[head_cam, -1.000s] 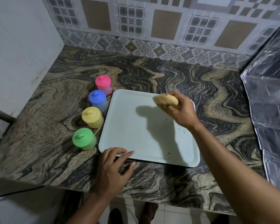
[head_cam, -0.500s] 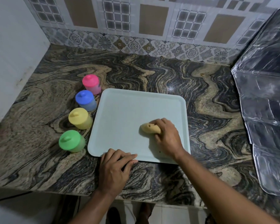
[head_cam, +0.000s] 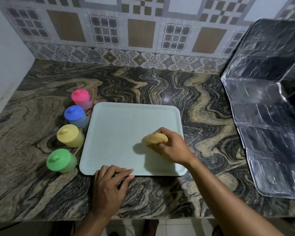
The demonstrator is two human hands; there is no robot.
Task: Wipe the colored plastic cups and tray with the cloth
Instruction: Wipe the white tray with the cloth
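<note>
A pale rectangular tray (head_cam: 119, 133) lies flat on the marbled counter. My right hand (head_cam: 173, 147) grips a bunched yellow cloth (head_cam: 153, 138) and presses it on the tray's right part. My left hand (head_cam: 109, 183) rests on the tray's near edge, fingers lying over the rim. Left of the tray, several lidded cups stand in a row: pink (head_cam: 81, 98) farthest, then blue (head_cam: 75, 116), yellow (head_cam: 69, 135) and green (head_cam: 60, 160) nearest.
A crinkled foil splash guard (head_cam: 266, 116) stands along the counter's right side. A patterned tile wall (head_cam: 143, 34) backs the counter, and a white wall (head_cam: 5, 57) bounds it on the left. The counter's front edge (head_cam: 160, 217) runs just below my left hand.
My right hand brought the cloth from the tray's far right corner down towards me and now holds it at the tray's right middle. My left hand stayed on the near edge.
</note>
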